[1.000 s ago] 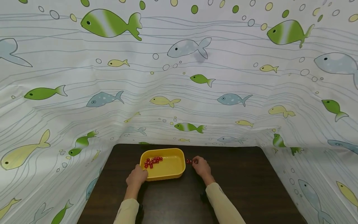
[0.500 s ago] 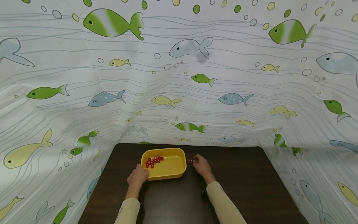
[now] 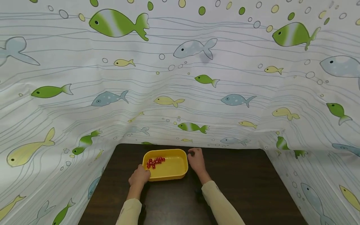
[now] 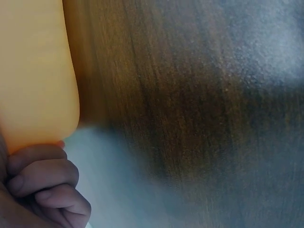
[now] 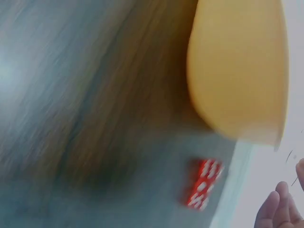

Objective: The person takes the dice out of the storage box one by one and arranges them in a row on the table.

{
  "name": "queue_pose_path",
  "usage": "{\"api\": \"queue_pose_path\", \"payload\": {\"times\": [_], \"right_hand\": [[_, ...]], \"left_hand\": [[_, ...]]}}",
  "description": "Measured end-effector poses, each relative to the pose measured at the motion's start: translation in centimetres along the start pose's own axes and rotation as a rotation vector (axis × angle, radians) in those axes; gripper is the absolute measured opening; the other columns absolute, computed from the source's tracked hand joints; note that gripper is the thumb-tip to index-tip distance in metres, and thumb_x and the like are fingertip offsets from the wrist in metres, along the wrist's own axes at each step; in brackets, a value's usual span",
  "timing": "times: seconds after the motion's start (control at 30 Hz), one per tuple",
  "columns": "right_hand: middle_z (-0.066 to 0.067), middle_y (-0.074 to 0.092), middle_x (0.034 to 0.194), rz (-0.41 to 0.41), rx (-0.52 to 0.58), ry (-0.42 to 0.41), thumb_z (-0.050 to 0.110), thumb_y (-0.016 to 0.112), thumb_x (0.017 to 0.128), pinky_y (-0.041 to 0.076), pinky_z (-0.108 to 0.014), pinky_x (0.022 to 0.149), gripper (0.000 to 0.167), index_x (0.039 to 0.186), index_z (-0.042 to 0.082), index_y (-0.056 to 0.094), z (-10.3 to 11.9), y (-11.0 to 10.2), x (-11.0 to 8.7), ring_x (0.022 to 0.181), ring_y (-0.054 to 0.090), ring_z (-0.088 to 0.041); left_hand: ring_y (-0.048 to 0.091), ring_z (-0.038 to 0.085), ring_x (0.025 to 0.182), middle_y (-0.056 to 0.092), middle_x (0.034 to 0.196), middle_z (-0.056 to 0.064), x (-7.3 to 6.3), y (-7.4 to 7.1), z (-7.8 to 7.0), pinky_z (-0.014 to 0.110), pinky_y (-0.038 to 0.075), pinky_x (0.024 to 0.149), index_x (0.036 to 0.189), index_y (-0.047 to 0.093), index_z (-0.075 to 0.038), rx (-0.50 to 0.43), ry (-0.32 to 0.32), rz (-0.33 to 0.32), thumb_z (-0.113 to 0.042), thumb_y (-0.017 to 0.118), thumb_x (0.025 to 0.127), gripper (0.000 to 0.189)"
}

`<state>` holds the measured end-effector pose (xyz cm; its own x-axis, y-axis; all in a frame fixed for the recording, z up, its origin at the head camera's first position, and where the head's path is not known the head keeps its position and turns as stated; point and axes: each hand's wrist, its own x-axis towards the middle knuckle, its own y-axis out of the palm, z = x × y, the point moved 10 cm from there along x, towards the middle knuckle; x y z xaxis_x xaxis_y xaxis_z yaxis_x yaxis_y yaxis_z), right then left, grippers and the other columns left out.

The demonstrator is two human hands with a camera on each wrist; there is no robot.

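On grained wood, left fingers grip a round-cornered yellow tray; right fingers hang parted near red cubes.

Bare left hand and bare right hand, each with rounded fingertips, shown with clothed forearms. Behind the fingers, beyond the exposed wrists, lie a long cream cloth left sleeve and a matching cream cloth right sleeve, each ending in a straight-edged cuff. Small grey markings, too fine to read, lie on the right sleeve's outer side, just behind its cuff.
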<state>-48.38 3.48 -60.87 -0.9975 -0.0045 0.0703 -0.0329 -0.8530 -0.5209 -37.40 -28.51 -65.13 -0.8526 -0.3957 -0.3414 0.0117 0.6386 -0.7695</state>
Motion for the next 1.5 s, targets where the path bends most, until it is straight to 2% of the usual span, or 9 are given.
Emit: {"api": "queue_pose_path", "payload": {"times": [0.07, 0.17, 0.3, 0.5, 0.7, 0.83, 0.97, 1.23, 1.5], "right_hand": [[-0.012, 0.059, 0.126, 0.024, 0.0, -0.036, 0.016, 0.066, 0.104, 0.055, -0.039, 0.076, 0.02, 0.12, 0.007, 0.074, 1.3, 0.8, -0.2, 0.085, 0.06, -0.021], [-0.007, 0.067, 0.112, 0.063, -0.069, -0.081, 0.02, 0.068, 0.104, 0.053, -0.036, 0.074, 0.017, 0.116, 0.012, 0.075, 2.7, 2.3, -0.7, 0.083, 0.058, -0.018], [0.0, 0.072, 0.097, 0.111, -0.183, -0.097, 0.025, 0.07, 0.103, 0.053, -0.034, 0.07, 0.014, 0.114, 0.017, 0.075, 3.7, 4.3, -1.1, 0.075, 0.06, -0.015], [0.004, 0.068, 0.09, 0.155, -0.272, -0.089, 0.027, 0.074, 0.1, 0.05, -0.032, 0.069, 0.02, 0.117, 0.017, 0.076, 4.4, 6.9, -0.9, 0.072, 0.057, -0.014], [0.0, 0.072, 0.101, 0.228, -0.333, -0.082, 0.025, 0.075, 0.1, 0.056, -0.037, 0.078, 0.03, 0.128, 0.016, 0.074, 4.9, 9.4, -0.9, 0.08, 0.06, -0.017], [-0.003, 0.074, 0.125, 0.239, -0.467, -0.127, 0.029, 0.075, 0.1, 0.057, -0.047, 0.1, 0.037, 0.134, 0.017, 0.073, 5.7, 10.2, -1.4, 0.106, 0.069, -0.023], [-0.007, 0.068, 0.142, 0.254, -0.549, -0.164, 0.032, 0.074, 0.101, 0.05, -0.054, 0.114, 0.042, 0.14, 0.016, 0.07, 6.2, 11.3, -1.8, 0.131, 0.064, -0.03], [-0.005, 0.066, 0.145, 0.351, -0.659, -0.18, 0.038, 0.071, 0.101, 0.043, -0.062, 0.118, 0.047, 0.143, 0.018, 0.066, 5.3, 14.0, -2.5, 0.135, 0.06, -0.03], [-0.005, 0.071, 0.136, 0.346, -0.665, -0.174, 0.039, 0.073, 0.1, 0.044, -0.061, 0.118, 0.041, 0.134, 0.016, 0.071, 5.7, 14.2, -2.6, 0.127, 0.063, -0.029]], "left_hand": [[0.057, 0.033, 0.077, 0.058, 0.09, 0.019, 0.1, 0.1, 0.1, 0.046, 0.046, 0.075, 0.134, 0.047, 0.009, 0.006, 0.005, -0.001, -0.024, 0.06, 0.098, 0.05], [0.057, 0.032, 0.076, 0.058, 0.09, 0.018, 0.3, 0.3, 0.2, 0.046, 0.046, 0.075, 0.135, 0.048, 0.008, 0.015, 0.01, -0.001, -0.025, 0.059, 0.098, 0.05], [0.057, 0.032, 0.076, 0.059, 0.09, 0.018, 0.5, 0.4, -0.1, 0.046, 0.046, 0.075, 0.134, 0.049, 0.008, 0.01, 0.024, -0.006, -0.024, 0.06, 0.097, 0.05], [0.057, 0.032, 0.077, 0.059, 0.091, 0.018, 0.7, 0.0, -0.7, 0.047, 0.046, 0.076, 0.135, 0.049, 0.007, 0.015, 0.031, -0.019, -0.025, 0.059, 0.097, 0.051], [0.058, 0.032, 0.076, 0.059, 0.09, 0.018, 0.5, 0.1, -0.9, 0.047, 0.046, 0.075, 0.135, 0.049, 0.007, 0.02, 0.027, -0.01, -0.025, 0.058, 0.098, 0.05], [0.058, 0.032, 0.076, 0.058, 0.09, 0.018, 0.2, 0.2, -1.0, 0.048, 0.047, 0.075, 0.135, 0.049, 0.007, 0.02, 0.025, -0.015, -0.025, 0.058, 0.099, 0.049], [0.057, 0.032, 0.076, 0.058, 0.089, 0.018, 0.0, -0.1, -1.0, 0.047, 0.047, 0.074, 0.133, 0.049, 0.008, 0.014, 0.031, -0.028, -0.025, 0.059, 0.098, 0.049], [0.057, 0.032, 0.074, 0.058, 0.087, 0.018, 0.0, -0.3, -0.5, 0.047, 0.046, 0.071, 0.132, 0.05, 0.008, 0.016, 0.031, -0.037, -0.024, 0.058, 0.097, 0.048], [0.057, 0.031, 0.075, 0.059, 0.087, 0.017, 0.3, -0.2, 0.1, 0.046, 0.046, 0.071, 0.133, 0.05, 0.008, 0.009, 0.006, -0.042, -0.025, 0.057, 0.098, 0.049]]}}
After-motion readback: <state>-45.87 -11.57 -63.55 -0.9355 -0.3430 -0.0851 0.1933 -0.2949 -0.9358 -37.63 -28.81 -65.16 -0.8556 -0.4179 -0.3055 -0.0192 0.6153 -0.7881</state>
